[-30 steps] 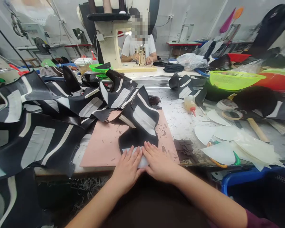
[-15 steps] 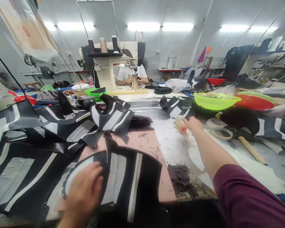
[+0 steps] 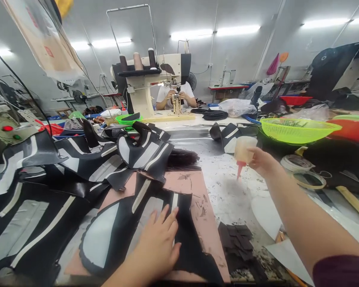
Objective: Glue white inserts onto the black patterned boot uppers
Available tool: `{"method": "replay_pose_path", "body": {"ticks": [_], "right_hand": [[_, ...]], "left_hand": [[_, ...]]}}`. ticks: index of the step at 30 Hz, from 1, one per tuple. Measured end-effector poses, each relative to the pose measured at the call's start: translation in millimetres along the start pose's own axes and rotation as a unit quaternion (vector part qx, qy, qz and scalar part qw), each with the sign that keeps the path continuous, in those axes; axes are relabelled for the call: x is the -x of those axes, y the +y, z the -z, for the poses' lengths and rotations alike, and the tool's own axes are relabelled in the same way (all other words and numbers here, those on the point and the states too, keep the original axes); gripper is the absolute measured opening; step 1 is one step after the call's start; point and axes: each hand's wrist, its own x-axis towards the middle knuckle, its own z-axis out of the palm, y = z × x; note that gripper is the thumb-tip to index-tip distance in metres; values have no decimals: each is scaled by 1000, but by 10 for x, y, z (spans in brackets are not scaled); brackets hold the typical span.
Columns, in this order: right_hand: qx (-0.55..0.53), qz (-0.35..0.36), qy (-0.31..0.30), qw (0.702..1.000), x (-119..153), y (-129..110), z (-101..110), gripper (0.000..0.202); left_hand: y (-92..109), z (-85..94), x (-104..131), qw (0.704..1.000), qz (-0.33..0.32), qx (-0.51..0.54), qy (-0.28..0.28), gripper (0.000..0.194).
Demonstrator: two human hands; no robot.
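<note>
The left hand (image 3: 160,241) is lying open on the black piece (image 3: 124,219) at six o'clock; white patches (image 3: 98,237) are already lining it; the right hand (image 3: 263,161) is gripping the bottle (image 3: 243,150) toward one o'clock, nozzle pointing down, clear of the piece; what is left isn't showing.

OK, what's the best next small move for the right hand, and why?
I'd likely bring the squeeze bottle left, over the black panel: the right hand grips it with its red nozzle pointing down, but off to the panel's right, while the left hand lies on the panel and could steady it.
</note>
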Motion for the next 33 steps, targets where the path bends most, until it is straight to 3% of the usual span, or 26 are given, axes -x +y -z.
{"method": "replay_pose_path", "body": {"ticks": [5,8,12,19,24,33], "right_hand": [[-229,64,-86,967,811,-138,79,32],[-231,83,-109,963,1215,-20,46,41],[-205,46,-92,973,1516,233,-87,49],[-107,59,36,992,1611,375,-485,55],[-54,81,52,994,1527,360,-623,54],[-28,108,56,992,1467,379,-664,54]], "left_hand": [[47,104,-165,994,-66,17,-83,75],[14,148,-262,991,-75,29,-103,75],[-64,210,-367,980,-110,49,-157,77],[-151,254,-451,968,-135,35,-206,73],[-162,222,-429,971,-138,38,-191,69],[-192,151,-448,972,-150,40,-175,67]]}}
